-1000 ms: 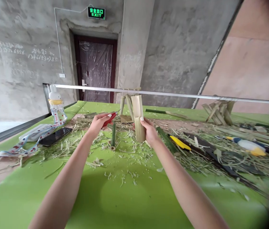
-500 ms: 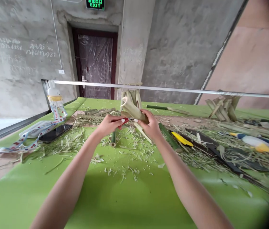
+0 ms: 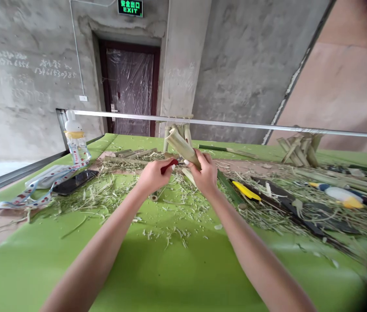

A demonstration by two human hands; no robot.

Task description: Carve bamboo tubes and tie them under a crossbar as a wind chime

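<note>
My right hand (image 3: 205,172) is closed around a pale split bamboo piece (image 3: 181,145), tilted so that its open end points up and to the left. My left hand (image 3: 153,176) grips a red-handled knife (image 3: 169,164), whose tip meets the bamboo near my right thumb. The blade itself is mostly hidden between the hands. Both hands hover just above the green table (image 3: 177,268), over a litter of bamboo shavings (image 3: 173,212). A thin green bamboo stick (image 3: 154,196) lies under my left hand.
A bottle with a rabbit-shaped cap (image 3: 74,141), a patterned strap (image 3: 34,190) and a dark phone (image 3: 73,182) lie at the left. A yellow-handled tool (image 3: 246,191), dark strips and bamboo bundles (image 3: 297,149) sit at the right. A metal rail (image 3: 235,125) spans the far edge.
The bamboo piece stood upright on the table; my right hand lifted and tilted it leftward. My left hand brought the red knife in against it. The two hands have drawn close together.
</note>
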